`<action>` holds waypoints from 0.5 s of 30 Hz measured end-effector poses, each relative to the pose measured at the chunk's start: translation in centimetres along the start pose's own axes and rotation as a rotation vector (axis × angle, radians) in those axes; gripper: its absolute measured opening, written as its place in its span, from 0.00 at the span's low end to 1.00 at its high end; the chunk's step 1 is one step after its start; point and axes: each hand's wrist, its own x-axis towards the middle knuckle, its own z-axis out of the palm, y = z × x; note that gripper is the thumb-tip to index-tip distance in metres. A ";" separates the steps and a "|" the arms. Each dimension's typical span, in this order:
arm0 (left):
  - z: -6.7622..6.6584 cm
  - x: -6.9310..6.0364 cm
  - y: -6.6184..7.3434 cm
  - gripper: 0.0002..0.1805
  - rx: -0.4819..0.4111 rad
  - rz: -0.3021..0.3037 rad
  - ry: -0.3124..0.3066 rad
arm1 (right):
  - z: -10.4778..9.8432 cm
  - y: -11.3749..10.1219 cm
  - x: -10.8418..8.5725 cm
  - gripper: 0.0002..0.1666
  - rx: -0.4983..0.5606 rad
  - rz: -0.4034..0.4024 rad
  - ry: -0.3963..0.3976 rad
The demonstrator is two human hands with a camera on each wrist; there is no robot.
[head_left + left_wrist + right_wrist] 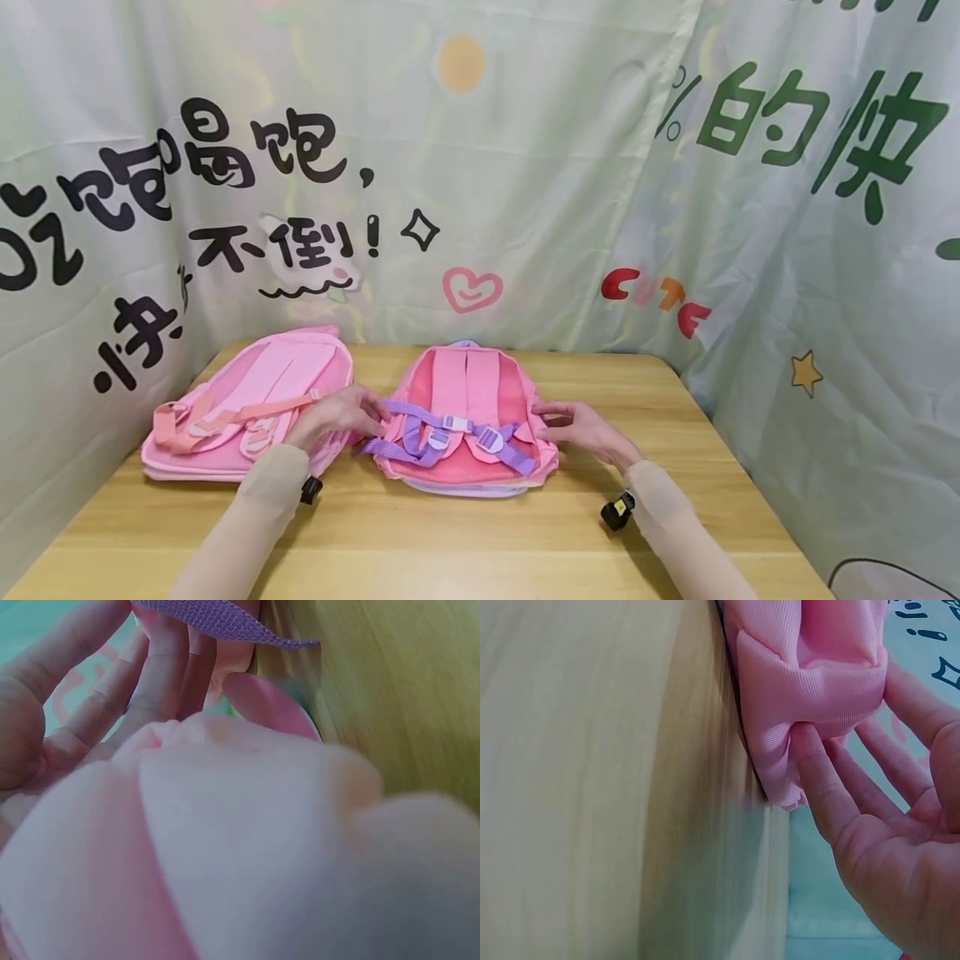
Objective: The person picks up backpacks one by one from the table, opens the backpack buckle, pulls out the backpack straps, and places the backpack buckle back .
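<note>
A pink backpack with purple straps lies on the table, its strap side up. My left hand is at its left edge with fingers loosely extended. In the left wrist view, a purple strap crosses in front of the fingers. At the opposite edge, my right hand touches the pink side fabric with spread, lightly bent fingers. A second pink backpack with salmon straps lies to the left, partly behind my left hand.
The wooden table carries both backpacks. Printed cloth curtains hang behind it and along both sides. A small black device sits at my right wrist, another black device at the left.
</note>
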 end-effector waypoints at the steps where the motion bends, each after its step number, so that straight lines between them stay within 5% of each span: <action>1: 0.0 0.0 0.0 0.13 0.000 0.000 -0.001 | 0.0 0.0 0.0 0.33 -0.005 0.003 0.004; 6: 0.0 0.1 -0.1 0.13 -0.004 -0.016 -0.005 | 0.1 -0.1 -0.2 0.33 -0.020 0.014 0.008; 11: 0.0 0.2 0.0 0.13 -0.110 -0.042 -0.014 | 0.0 -0.3 -0.1 0.32 -0.006 0.012 0.020; 15: -0.2 0.3 0.2 0.12 -0.115 -0.040 0.055 | 0.0 -0.5 0.1 0.30 0.004 0.009 0.053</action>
